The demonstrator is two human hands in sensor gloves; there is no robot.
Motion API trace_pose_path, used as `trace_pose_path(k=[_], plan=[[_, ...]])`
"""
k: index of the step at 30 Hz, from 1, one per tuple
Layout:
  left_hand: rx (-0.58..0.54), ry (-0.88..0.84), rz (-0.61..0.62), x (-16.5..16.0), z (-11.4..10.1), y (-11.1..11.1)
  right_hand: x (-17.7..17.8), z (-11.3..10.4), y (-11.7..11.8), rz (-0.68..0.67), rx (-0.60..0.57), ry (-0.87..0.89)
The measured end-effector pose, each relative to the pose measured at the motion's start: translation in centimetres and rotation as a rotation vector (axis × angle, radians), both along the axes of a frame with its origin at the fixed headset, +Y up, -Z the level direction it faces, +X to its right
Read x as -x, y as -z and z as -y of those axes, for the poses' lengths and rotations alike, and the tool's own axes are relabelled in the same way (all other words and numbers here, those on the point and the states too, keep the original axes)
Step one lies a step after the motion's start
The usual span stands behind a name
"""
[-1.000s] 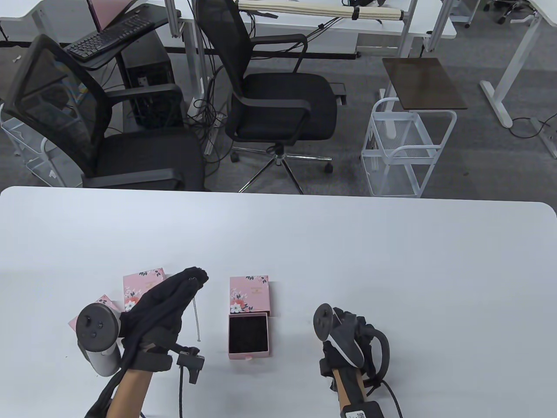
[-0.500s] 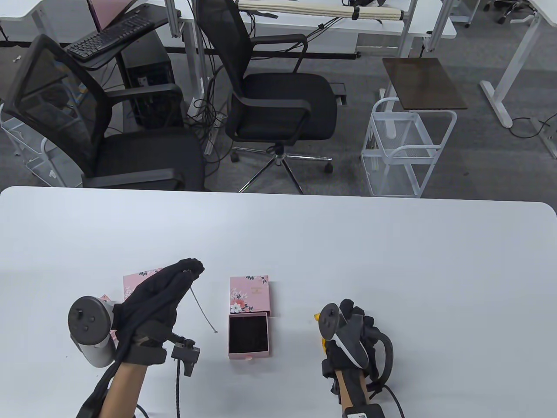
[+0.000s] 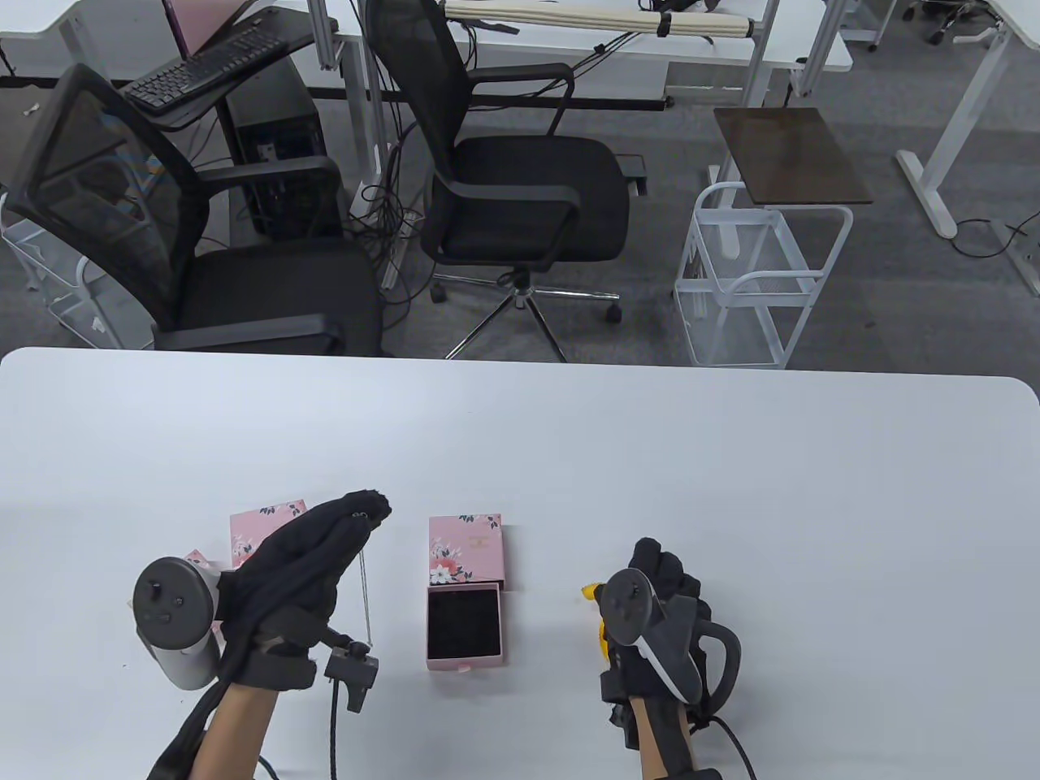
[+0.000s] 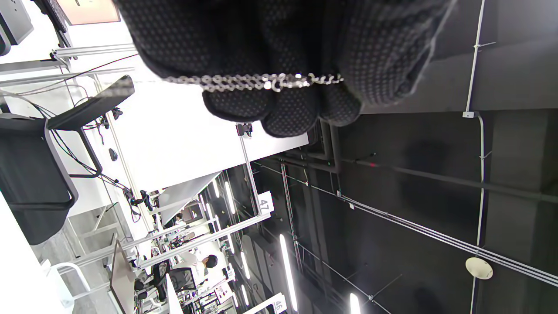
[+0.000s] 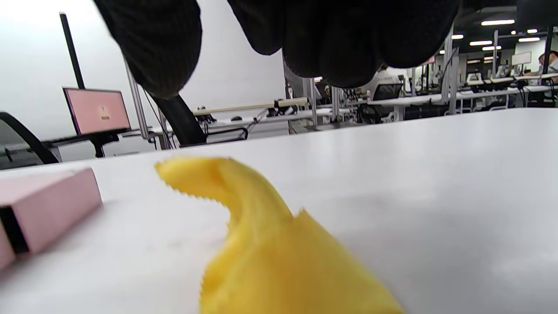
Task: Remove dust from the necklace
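Note:
My left hand [image 3: 366, 508] is raised above the table and pinches a thin silver necklace [image 3: 366, 585] at its fingertips. The chain hangs straight down beside my wrist. In the left wrist view the chain [image 4: 253, 81] lies across the gloved fingertips [image 4: 279, 109]. My right hand [image 3: 658, 569] hovers low over a yellow cloth [image 3: 591, 593] that lies crumpled on the table. In the right wrist view the cloth [image 5: 279, 257] sits below the spread fingers [image 5: 157, 48], which do not grip it.
An open pink jewellery box [image 3: 463, 621] with a black lining stands between my hands, its flowered sleeve [image 3: 465, 548] just behind it. More pink flowered boxes [image 3: 252, 528] lie behind my left hand. The pink box [image 5: 43, 205] shows left of the cloth.
The chain swung out to the right, then back to hang straight. My right hand moved forward over the yellow cloth, which now peeks out on its left. My left hand stayed raised.

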State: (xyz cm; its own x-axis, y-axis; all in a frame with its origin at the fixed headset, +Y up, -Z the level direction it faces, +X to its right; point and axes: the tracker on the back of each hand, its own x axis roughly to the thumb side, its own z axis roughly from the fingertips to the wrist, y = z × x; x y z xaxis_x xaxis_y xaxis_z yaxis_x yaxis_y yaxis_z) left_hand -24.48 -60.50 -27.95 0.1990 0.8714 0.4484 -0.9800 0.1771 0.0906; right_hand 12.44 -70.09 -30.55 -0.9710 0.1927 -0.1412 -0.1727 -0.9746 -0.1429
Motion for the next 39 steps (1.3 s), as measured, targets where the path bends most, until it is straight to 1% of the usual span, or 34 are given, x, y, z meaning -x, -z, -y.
trace_pose_path(k=[3, 4, 5, 6, 7, 9, 11, 12, 14, 16, 18, 20, 23, 25, 28, 32, 34, 39], plan=[[0.008, 0.005, 0.011, -0.2, 0.0, 0.0, 0.7, -1.2, -0.9, -0.04, -0.106, 0.022], [0.013, 0.007, 0.013, -0.2, 0.0, 0.0, 1.0, -1.5, -1.2, -0.062, -0.154, 0.04], [0.021, 0.013, 0.021, -0.2, 0.0, 0.1, 1.5, -2.0, -1.7, -0.097, -0.229, 0.079], [0.027, 0.015, 0.034, -0.3, 0.0, 0.1, 2.2, -2.8, -2.1, -0.136, -0.286, 0.141], [0.031, 0.014, 0.039, -0.3, 0.0, 0.1, 2.4, -3.1, -2.3, -0.149, -0.303, 0.165], [0.03, 0.014, 0.042, -0.4, 0.0, 0.1, 3.8, -4.6, -2.7, -0.24, -0.364, 0.287], [0.032, 0.024, 0.054, -0.5, 0.0, 0.0, 5.2, -5.9, -3.1, -0.301, -0.378, 0.37], [0.036, 0.029, 0.065, -0.6, -0.1, 0.0, 6.2, -6.7, -3.2, -0.36, -0.378, 0.407], [0.035, 0.034, 0.074, -0.7, -0.1, -0.1, 7.9, -7.8, -3.2, -0.453, -0.349, 0.466], [0.03, 0.045, 0.066, -0.9, -0.2, -0.2, 9.7, -8.6, -3.0, -0.603, -0.243, 0.496], [0.031, 0.073, 0.065, -1.1, -0.2, -0.2, 12.2, -8.2, -2.8, -0.708, -0.039, 0.516], [0.029, 0.074, 0.057, -1.1, -0.2, -0.3, 13.8, -7.6, -2.5, -0.762, 0.01, 0.519], [0.025, 0.073, 0.06, -1.2, -0.3, -0.4, 15.3, -6.8, -2.1, -0.783, 0.025, 0.537], [0.018, 0.074, 0.061, -1.2, -0.4, -0.6, 15.8, -6.2, -1.9, -0.78, 0.006, 0.556], [0.014, 0.077, 0.058, -1.2, -0.5, -0.7, 15.7, -5.5, -1.6, -0.766, 0.004, 0.54], [0.006, 0.071, 0.046, -1.0, -0.6, -0.7, 15.0, -5.0, -0.9, -0.758, 0.037, 0.536], [0.001, 0.064, 0.031, -0.6, -0.7, -0.7, 14.5, -5.0, -0.6, -0.74, 0.03, 0.524], [-0.004, 0.02, -0.024, 1.1, -1.0, -0.9, 11.9, -5.4, 0.4, -0.641, 0.004, 0.481]])
